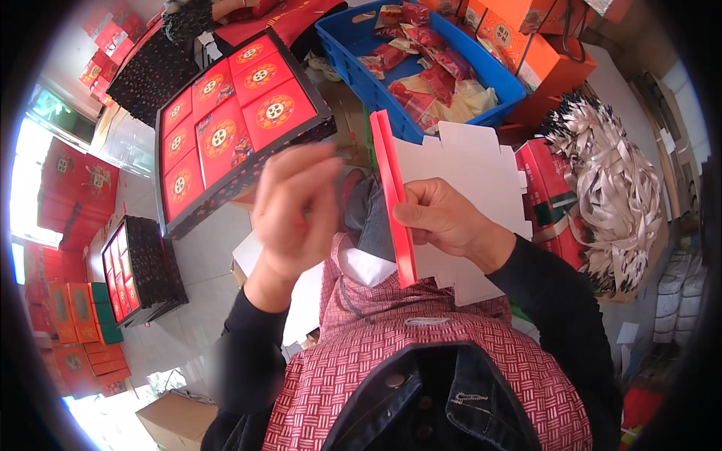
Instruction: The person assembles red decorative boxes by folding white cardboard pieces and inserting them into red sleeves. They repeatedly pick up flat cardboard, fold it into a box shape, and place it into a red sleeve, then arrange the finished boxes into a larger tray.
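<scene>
In front of my lap, my right hand (451,218) pinches a flat cardboard box blank (477,169) between thumb and fingers. Its broad face is white, with notched tabs along the edges. A narrow red strip (391,195) stands folded up along its left side, and my thumb lies over that fold. My left hand (295,210) is raised to the left of the strip, apart from it. Motion smears its fingers, which look partly curled; whether they hold anything does not show.
A black patterned tray (325,128) of red square boxes is at the upper left; a similar tray (162,263) stands lower. Beyond the blank is a blue crate (353,75) of red and pale packets. Pale ribbons (613,188) and a red package (545,180) lie right; orange boxes (504,34) stand behind.
</scene>
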`<state>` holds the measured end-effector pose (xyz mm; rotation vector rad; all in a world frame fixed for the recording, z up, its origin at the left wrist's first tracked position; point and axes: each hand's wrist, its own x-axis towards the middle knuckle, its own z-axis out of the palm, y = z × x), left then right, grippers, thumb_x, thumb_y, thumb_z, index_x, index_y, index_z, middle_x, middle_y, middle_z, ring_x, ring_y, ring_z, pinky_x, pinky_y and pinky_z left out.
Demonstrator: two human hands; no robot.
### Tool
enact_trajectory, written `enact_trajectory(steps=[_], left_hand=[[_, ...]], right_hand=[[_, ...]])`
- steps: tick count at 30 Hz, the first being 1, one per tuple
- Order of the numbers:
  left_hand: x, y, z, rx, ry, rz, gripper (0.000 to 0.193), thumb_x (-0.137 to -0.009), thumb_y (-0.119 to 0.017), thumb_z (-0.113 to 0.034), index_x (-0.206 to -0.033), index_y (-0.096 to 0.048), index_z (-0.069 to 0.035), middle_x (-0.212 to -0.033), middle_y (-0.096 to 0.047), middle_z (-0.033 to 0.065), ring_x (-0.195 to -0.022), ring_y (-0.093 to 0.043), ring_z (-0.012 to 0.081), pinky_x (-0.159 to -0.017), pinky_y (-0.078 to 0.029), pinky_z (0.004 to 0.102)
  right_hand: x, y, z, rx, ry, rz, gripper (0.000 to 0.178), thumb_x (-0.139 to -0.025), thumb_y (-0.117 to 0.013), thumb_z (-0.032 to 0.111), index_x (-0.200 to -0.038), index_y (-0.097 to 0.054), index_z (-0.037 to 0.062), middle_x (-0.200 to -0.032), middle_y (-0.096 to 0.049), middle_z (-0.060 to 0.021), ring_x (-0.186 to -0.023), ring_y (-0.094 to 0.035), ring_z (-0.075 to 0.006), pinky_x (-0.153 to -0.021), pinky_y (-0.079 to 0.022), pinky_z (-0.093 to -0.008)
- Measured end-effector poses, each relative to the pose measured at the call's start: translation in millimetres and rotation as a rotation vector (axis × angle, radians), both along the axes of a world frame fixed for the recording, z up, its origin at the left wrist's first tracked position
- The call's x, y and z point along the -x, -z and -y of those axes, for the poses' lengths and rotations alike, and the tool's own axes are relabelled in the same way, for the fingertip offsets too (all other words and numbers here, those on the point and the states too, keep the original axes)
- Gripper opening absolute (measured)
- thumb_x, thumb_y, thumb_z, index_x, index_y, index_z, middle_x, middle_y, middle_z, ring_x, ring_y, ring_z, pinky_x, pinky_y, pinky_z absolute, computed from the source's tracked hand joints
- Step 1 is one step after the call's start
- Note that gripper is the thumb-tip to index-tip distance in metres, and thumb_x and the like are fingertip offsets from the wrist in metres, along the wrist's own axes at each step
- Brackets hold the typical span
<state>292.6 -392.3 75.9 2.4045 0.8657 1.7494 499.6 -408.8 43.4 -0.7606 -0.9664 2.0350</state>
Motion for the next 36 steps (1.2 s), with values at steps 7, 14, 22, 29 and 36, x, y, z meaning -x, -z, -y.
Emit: enact_trajectory(steps=[7,14,22,29,36], left_hand=[[-10,18,-24,-0.125,0.288,-0.510,0.033,-0.069,-0.066,-0.006,-0.101,-0.066,0.004,-0.106,-0.064,0.0183,-0.104,-0.062,0.0343,-0.096,-0.048,0.0478],[5,25,-23,-0.212,0.281,-0.538,0.026,-0.061,-0.063,-0.010,-0.084,-0.064,0.002,-0.097,-0.063,0.0145,-0.098,-0.063,0.0333,-0.094,-0.051,0.0467],[34,44,0,0.238,0.482,-0.757,0.022,-0.064,-0.062,0.002,-0.086,-0.064,0.001,-0.112,-0.063,0.0192,-0.111,-0.059,0.0359,-0.102,-0.043,0.0476],[-18,1,-41,0.867,0.709,0.353,0.038,-0.070,-0.080,-0.003,-0.106,-0.067,0.001,-0.129,-0.058,0.0154,-0.126,-0.050,0.0265,-0.102,-0.042,0.0382],[-27,18,-64,0.860,0.881,0.718,0.026,-0.084,-0.065,0.001,-0.110,-0.064,0.000,-0.105,-0.069,0.0136,-0.098,-0.065,0.0256,-0.092,-0.050,0.0379]], right_hand=[[2,12,6,-0.031,-0.016,0.029,0.029,-0.091,-0.067,0.022,-0.068,-0.055,0.0084,-0.063,-0.051,0.0008,-0.053,-0.044,-0.0068,-0.049,-0.033,-0.0210],[2,17,7,-0.071,-0.073,0.034,0.028,-0.091,-0.067,0.022,-0.070,-0.057,0.0066,-0.064,-0.052,0.0016,-0.053,-0.043,-0.0066,-0.050,-0.034,-0.0199],[-54,-36,-10,-0.060,0.089,0.004,0.013,-0.082,-0.063,0.010,-0.083,-0.065,-0.0024,-0.074,-0.065,-0.0048,-0.064,-0.061,-0.0089,-0.062,-0.051,-0.0234],[-54,-86,-1,-0.520,-0.441,0.429,0.027,-0.082,-0.069,0.020,-0.063,-0.055,0.0055,-0.055,-0.050,0.0039,-0.052,-0.043,-0.0043,-0.048,-0.033,-0.0236],[-83,-95,86,-0.820,-0.179,0.339,0.013,-0.092,-0.060,0.013,-0.094,-0.058,0.0012,-0.089,-0.059,-0.0063,-0.084,-0.056,-0.0157,-0.078,-0.041,-0.0306]])
